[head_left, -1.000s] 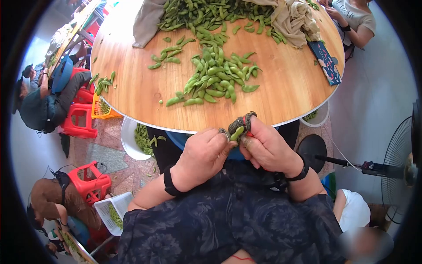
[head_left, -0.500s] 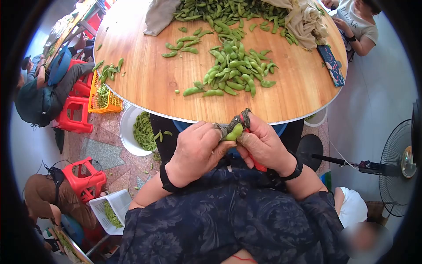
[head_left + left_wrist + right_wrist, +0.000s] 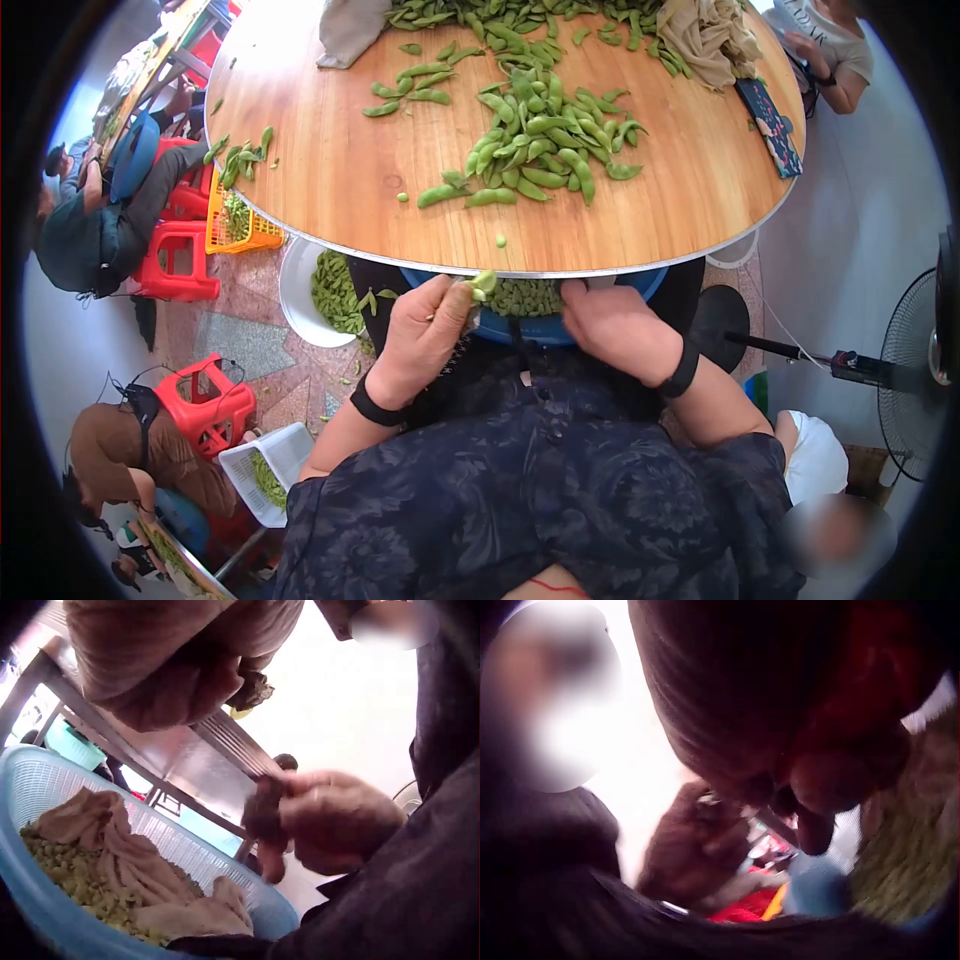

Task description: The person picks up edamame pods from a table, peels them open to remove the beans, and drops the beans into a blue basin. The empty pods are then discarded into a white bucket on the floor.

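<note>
My left hand pinches a split green soybean pod between thumb and fingers, right at the table's near edge. Farther right, my right hand hangs with bent fingers over a blue basket of shelled green beans. Dark wrapping covers fingers of the right hand in the left wrist view; I cannot tell whether they hold anything. A heap of whole pods lies on the round wooden table. One loose bean sits near the edge.
A larger pod pile and crumpled cloths lie at the table's back. A dark blue patterned item rests at right. White bucket, orange crate, red stools and a fan stand around, with people seated nearby.
My hands have moved apart, the left one keeping a pod, now split, and the right one shifting over the basket. A loose bean has appeared near the table's edge.
</note>
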Demonstrator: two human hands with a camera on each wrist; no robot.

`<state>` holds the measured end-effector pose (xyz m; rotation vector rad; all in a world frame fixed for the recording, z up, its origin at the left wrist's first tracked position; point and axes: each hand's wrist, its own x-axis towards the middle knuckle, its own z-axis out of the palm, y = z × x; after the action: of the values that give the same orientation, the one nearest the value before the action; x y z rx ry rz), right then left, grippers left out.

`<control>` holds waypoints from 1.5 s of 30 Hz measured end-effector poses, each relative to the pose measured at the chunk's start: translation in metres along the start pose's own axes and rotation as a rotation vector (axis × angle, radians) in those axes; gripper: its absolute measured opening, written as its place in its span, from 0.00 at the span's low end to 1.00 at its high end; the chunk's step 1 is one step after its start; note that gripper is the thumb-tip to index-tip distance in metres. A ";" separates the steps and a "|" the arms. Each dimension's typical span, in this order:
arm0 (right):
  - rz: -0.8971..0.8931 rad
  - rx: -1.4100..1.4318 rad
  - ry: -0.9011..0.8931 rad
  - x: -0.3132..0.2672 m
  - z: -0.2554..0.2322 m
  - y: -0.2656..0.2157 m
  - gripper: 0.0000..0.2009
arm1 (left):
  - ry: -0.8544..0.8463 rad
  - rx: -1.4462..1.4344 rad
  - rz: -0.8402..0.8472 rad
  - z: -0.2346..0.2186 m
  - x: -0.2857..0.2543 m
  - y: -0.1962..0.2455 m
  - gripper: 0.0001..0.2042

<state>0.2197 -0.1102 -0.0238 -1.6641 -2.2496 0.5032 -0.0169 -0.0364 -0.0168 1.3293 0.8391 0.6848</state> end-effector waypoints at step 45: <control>-0.140 -0.177 0.234 0.090 -0.058 -0.025 0.07 | 0.443 0.725 0.072 -0.092 -0.058 0.012 0.11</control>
<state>0.1973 -0.0245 0.0421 -1.5391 -2.2667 0.0725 -0.1254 -0.0332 -0.0013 1.8902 1.4949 0.7794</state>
